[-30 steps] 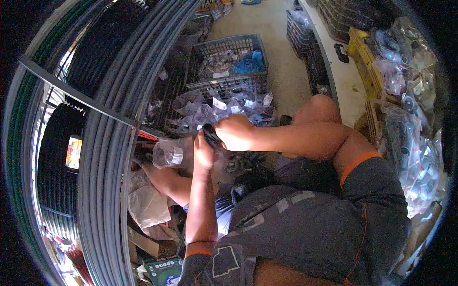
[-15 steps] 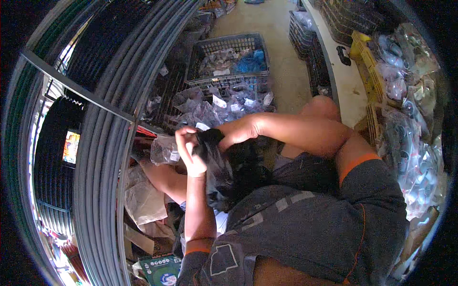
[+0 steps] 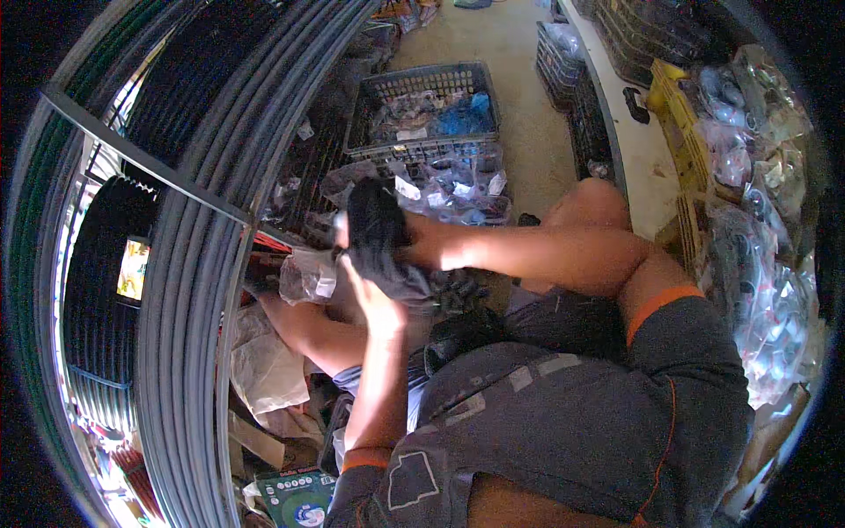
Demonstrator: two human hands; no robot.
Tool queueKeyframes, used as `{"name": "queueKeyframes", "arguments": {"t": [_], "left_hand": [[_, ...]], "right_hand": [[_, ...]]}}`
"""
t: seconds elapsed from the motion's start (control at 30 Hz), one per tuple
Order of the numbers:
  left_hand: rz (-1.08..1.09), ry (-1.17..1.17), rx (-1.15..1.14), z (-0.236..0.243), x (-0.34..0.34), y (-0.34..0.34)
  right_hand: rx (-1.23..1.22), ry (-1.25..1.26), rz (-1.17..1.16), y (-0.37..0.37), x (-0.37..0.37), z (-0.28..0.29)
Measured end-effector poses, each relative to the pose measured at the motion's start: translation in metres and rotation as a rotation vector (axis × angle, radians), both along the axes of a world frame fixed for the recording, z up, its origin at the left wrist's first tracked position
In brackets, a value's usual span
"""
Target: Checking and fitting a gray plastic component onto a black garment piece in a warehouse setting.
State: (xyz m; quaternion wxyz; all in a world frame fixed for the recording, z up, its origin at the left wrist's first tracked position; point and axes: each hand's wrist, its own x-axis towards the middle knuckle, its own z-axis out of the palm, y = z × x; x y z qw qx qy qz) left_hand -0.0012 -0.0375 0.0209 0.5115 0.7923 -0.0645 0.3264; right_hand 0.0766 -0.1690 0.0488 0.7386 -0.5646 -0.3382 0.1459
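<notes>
A soft, crumpled black bundle (image 3: 378,220) is held up in front of my lap. Whether it is cloth or plastic sheet, I cannot make out. My left hand (image 3: 374,299) grips it from the left and below, its fingers partly hidden behind it and smeared by motion. From the right, my right hand (image 3: 429,242) is closed on the same bundle, with the fingertips covered by the black folds. Below, more dark crumpled material (image 3: 462,295) lies over my lap.
Ahead stands a black crate (image 3: 426,145) with bagged parts and something blue inside. Clear plastic bags (image 3: 440,189) lie just before it. Coiled grey hoses (image 3: 207,264) fill a rack at left. At right is a yellow crate (image 3: 678,123) beside bagged parts (image 3: 766,299).
Both hands have shifted with the black bundle, which now stands higher and reaches farther forward. My left forearm has moved slightly right, and less black material hangs below my hands.
</notes>
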Motion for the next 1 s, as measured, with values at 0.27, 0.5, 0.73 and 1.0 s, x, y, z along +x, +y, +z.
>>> {"name": "queueKeyframes", "arguments": {"t": [0.27, 0.5, 0.73, 1.0], "left_hand": [[0.091, 0.001, 0.366, 0.038, 0.001, 0.022], [-0.019, 0.122, 0.384, 0.062, 0.001, 0.020], [-0.021, 0.303, 0.433, 0.049, -0.003, 0.031], [-0.671, 0.838, -1.063, 0.006, -0.008, 0.025]], "right_hand": [[-0.356, -0.182, -0.069, -0.011, 0.015, 0.012], [-0.379, -0.103, -0.142, -0.012, 0.002, 0.021], [-0.452, -0.336, -0.128, -0.015, 0.024, 0.021], [-0.392, -1.105, -0.222, -0.031, 0.026, 0.028]]}}
